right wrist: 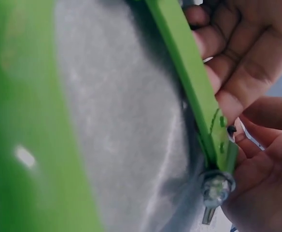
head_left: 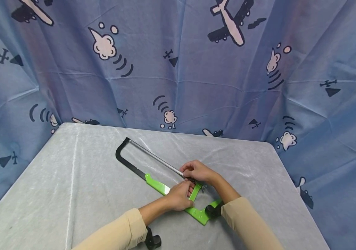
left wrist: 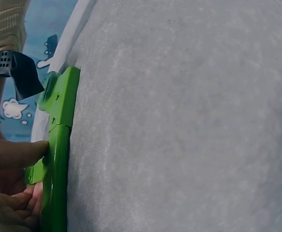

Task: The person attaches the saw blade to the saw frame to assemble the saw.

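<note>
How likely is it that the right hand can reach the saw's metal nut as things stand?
Probably yes: the right hand is close by, and the metal nut sticks out from the green frame with nothing covering it.

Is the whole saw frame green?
No, the saw frame has a green part, but its curved far end is black.
</note>
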A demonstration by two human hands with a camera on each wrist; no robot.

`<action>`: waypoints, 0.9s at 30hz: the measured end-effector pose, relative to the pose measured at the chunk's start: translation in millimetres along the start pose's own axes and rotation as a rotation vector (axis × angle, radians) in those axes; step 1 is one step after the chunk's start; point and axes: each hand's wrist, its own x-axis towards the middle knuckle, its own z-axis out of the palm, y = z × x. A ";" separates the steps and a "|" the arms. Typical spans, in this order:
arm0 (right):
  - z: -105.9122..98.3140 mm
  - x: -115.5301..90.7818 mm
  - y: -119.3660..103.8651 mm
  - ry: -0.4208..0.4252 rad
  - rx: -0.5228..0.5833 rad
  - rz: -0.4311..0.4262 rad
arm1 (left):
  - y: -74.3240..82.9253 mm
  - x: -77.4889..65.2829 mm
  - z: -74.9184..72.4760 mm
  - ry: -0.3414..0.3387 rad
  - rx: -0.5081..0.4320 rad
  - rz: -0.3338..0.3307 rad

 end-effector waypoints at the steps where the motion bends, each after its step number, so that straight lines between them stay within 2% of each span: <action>1: 0.5 0.0 -0.6 0.002 -0.004 0.000 | -0.3 0.1 -0.1 0.003 0.001 0.001; 8: 3.2 -0.1 -4.2 0.003 -0.022 -0.017 | -1.7 -0.1 0.2 0.000 0.007 0.003; 13: 4.4 0.2 -6.2 0.017 -0.087 -0.060 | -3.1 -0.3 0.1 0.007 0.014 0.005; 18: 3.8 -2.1 -8.3 0.039 -0.138 -0.064 | -3.5 -0.5 0.8 0.007 0.013 -0.001; 25: -2.1 -18.5 -12.9 0.129 -0.293 -0.092 | -2.0 -1.1 1.3 0.026 0.009 -0.010; 27: -4.9 -25.2 -10.9 0.145 -0.298 -0.102 | -0.9 -1.2 1.0 0.028 0.007 -0.010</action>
